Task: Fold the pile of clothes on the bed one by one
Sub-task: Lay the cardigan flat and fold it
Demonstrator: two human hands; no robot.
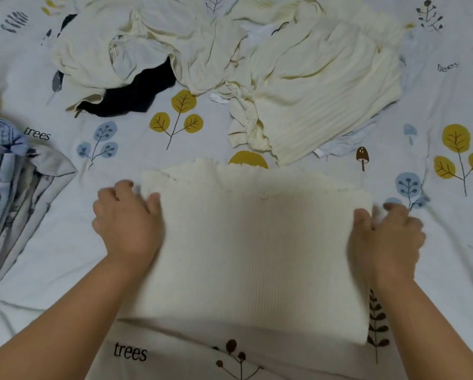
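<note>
A cream ribbed knit garment (251, 242) lies folded into a rectangle on the bed in front of me. My left hand (128, 223) grips its left edge with the thumb on top. My right hand (386, 237) grips its right edge the same way. Farther back lies the pile of clothes (229, 58): several cream garments crumpled together, a black garment (136, 94) showing under them at the left, and a cream pleated piece (323, 105) at the right.
The bedsheet (65, 256) is pale blue with leaf, tree and mushroom prints and the word "trees". A stack of blue and grey clothes (13, 187) sits at the left edge. Bare sheet shows between the folded garment and the pile.
</note>
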